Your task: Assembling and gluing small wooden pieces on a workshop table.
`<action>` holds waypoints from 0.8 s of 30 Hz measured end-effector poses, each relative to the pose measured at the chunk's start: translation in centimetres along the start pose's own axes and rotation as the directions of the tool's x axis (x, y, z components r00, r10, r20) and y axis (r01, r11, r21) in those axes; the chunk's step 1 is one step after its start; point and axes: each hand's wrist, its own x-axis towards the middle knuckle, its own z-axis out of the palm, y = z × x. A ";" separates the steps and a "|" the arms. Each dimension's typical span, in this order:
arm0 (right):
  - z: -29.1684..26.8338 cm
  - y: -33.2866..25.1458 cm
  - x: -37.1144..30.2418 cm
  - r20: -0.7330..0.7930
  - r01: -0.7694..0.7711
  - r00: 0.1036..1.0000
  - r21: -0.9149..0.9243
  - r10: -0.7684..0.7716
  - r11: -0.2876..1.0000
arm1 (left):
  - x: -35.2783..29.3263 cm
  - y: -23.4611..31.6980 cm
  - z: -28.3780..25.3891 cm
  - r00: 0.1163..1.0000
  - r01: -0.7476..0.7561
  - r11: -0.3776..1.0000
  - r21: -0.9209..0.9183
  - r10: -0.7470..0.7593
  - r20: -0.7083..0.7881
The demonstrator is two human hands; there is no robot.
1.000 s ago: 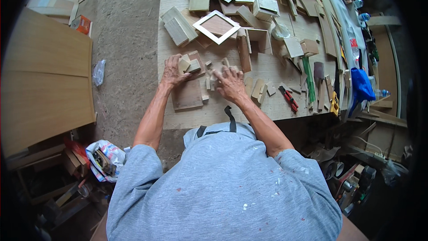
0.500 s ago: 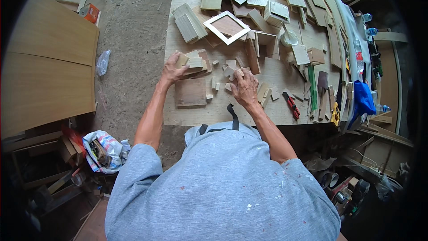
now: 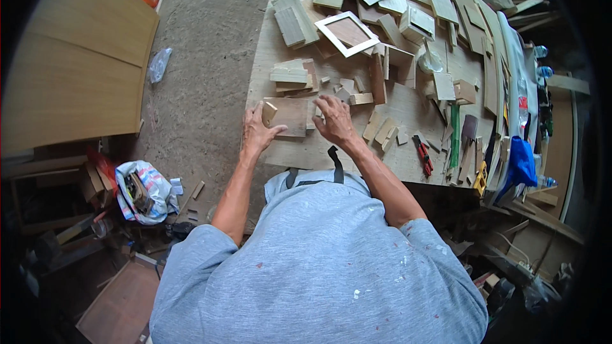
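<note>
Head view: the person stands at a long workbench [image 3: 306, 153] strewn with wood offcuts. The left hand [image 3: 256, 132] sits at the bench's near left edge, thumb and fingers pinched on a small wooden block [image 3: 268, 113], which is held tilted just above the bench surface. Immediately to the right of that block lies a flat square board [image 3: 292, 116], resting on the bench between the two hands. The right hand [image 3: 334, 121] lies at the board's right edge, fingers spread and loose, touching the bench and clamped on nothing (whether the fingertips touch the board itself cannot be told).

Beyond the board sits a small stack of blocks [image 3: 290, 75]. Farther back lies a white-edged square frame [image 3: 347, 33]. To the right, well apart from the hands, are red-handled pliers [image 3: 422, 155] and a blue cloth [image 3: 519, 162] at the bench end.
</note>
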 end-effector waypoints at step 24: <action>3.3 -4.5 -0.5 0.110 0.038 0.993 -0.054 -0.031 0.998 | -2.6 -0.6 2.7 0.992 0.099 0.970 -0.222 -0.113 -0.051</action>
